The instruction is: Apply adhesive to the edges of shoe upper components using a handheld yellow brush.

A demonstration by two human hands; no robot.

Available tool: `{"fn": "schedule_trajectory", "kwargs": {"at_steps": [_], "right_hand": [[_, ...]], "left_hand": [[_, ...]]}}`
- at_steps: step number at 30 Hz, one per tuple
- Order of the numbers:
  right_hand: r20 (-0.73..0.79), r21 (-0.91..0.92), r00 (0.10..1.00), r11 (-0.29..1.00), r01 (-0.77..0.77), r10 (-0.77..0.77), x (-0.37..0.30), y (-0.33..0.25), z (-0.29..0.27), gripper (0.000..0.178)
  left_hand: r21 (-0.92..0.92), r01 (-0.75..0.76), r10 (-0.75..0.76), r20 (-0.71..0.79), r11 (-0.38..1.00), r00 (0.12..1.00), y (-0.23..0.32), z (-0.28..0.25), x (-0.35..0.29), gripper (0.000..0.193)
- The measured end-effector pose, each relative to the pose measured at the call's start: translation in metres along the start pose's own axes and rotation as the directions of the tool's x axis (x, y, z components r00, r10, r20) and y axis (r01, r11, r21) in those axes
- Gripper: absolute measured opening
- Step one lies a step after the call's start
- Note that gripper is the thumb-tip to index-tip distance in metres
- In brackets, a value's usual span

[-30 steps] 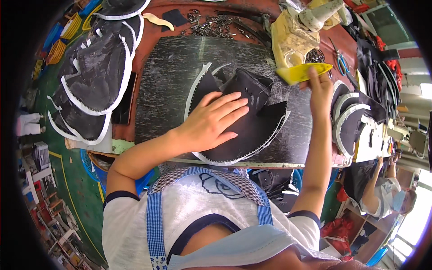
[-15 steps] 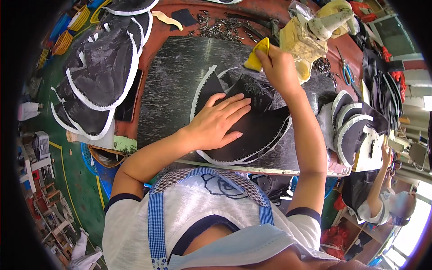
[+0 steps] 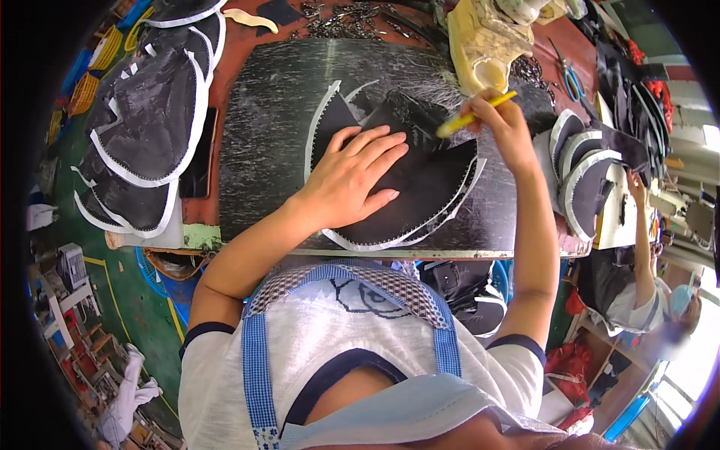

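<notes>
On a dark board (image 3: 262, 135) before me lies a black curved shoe-upper piece (image 3: 420, 187) with a white, stitched-looking edge. My left hand (image 3: 349, 176) rests flat on it, fingers spread. In my right hand (image 3: 502, 127) is a flat yellow brush (image 3: 476, 115), seen nearly edge-on and gripped between thumb and fingers. Its pale tip is at the piece's upper right notch; whether it touches cannot be made out. The notched area there looks darker and shinier.
Similar white-edged pieces overlap in a pile (image 3: 150, 127) at left, beside a dark phone-like slab (image 3: 201, 154). More pieces (image 3: 589, 184) lie at right. A cream glue-crusted container (image 3: 487, 52), scissors (image 3: 574, 81) and metal bits (image 3: 345, 21) sit farther back. Another person (image 3: 637, 300) works at right.
My right hand has come nearer, bringing the brush from beyond the piece to its notch and turning it edge-on. My left hand stays on the piece. The whole view has shifted slightly.
</notes>
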State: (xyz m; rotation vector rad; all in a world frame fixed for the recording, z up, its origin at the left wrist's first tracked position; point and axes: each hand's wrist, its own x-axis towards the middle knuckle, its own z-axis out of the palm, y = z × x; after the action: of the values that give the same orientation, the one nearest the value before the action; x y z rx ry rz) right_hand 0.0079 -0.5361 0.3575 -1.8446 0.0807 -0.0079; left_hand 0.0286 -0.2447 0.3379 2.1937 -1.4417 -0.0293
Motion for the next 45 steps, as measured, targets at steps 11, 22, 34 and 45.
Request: {"fn": "schedule_trajectory", "kwargs": {"at_steps": [11,22,34,45], "right_hand": [[-0.21,-0.014,0.977,0.999,-0.04,0.036,-0.008,0.003,-0.007,0.027],[-0.384,-0.283,0.922,0.957,-0.066,-0.05,-0.024,-0.02,0.0,0.024],[-0.403,-0.671,0.796,0.738,0.078,-0.451,0.037,-0.001,-0.045,0.029],[-0.306,0.4,0.947,0.916,0.038,0.094,-0.05,0.004,-0.053,0.025]], "left_hand": [[-0.07,-0.007,0.0,-0.105,0.998,0.994,-0.005,0.008,-0.009,0.055],[0.038,0.436,-0.4,-0.332,0.899,0.854,0.0,-0.01,-0.032,0.075],[-0.665,0.185,-0.471,-0.278,0.723,0.837,0.012,-0.029,-0.04,0.045],[-0.285,0.336,-0.422,-0.339,0.898,0.841,0.014,-0.008,-0.035,0.094]]}}
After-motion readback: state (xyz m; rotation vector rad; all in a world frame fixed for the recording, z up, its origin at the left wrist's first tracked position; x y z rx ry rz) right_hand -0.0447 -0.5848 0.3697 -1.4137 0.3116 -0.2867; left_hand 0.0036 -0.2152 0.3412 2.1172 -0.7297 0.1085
